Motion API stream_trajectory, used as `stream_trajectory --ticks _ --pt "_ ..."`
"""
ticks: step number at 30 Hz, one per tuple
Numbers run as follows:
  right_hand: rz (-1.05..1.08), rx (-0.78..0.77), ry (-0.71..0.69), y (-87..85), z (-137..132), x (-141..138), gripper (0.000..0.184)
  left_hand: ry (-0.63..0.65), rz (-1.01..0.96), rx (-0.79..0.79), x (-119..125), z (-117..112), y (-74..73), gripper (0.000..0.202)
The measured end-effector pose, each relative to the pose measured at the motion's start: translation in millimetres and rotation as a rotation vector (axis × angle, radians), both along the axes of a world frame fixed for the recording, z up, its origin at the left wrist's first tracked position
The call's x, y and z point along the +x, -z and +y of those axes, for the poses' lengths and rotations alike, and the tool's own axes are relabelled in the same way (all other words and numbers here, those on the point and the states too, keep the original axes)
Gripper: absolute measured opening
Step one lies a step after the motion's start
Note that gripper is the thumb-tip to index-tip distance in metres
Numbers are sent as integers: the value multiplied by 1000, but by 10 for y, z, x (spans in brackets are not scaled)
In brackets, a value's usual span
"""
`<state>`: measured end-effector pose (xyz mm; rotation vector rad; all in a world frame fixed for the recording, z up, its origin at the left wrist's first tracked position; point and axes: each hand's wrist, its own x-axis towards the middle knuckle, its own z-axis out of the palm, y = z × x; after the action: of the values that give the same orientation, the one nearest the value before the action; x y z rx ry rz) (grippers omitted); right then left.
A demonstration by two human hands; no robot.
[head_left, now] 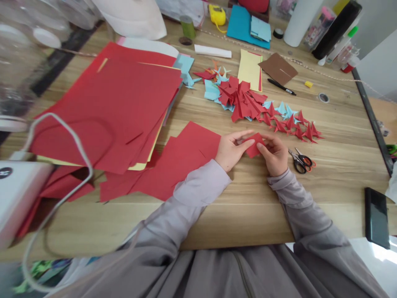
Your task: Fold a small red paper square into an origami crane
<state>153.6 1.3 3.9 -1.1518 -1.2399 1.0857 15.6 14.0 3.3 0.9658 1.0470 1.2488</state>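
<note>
Jacket (214, 273), small red paper square (254, 150)

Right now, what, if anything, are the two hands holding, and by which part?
A small, squarish piece of red paper: the left hand pinches it by its left side, the right hand by its right side.

A small red paper piece (254, 150) is held cornerwise by the fingers (262, 150).
</note>
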Motion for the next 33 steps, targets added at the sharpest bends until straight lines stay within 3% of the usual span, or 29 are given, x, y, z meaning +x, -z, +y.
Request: stream_trajectory --ticks 4,8,16,27,33 --pt "-2 67 117 -19 12 2 31 122 -82 -73 1 9 16 61" --pt "-18 107 182 -31 18 -3 27 197 -138 -84 -1 8 10 47" --pt "-120 148 228 -1 17 8 19 168 -56 57 23 4 8 27" --pt "-155 171 245 15 29 8 22 203 -75 -49 32 -18 -1 23" --pt "2 42 131 50 7 56 20 123 -79 -39 1 18 41 24"
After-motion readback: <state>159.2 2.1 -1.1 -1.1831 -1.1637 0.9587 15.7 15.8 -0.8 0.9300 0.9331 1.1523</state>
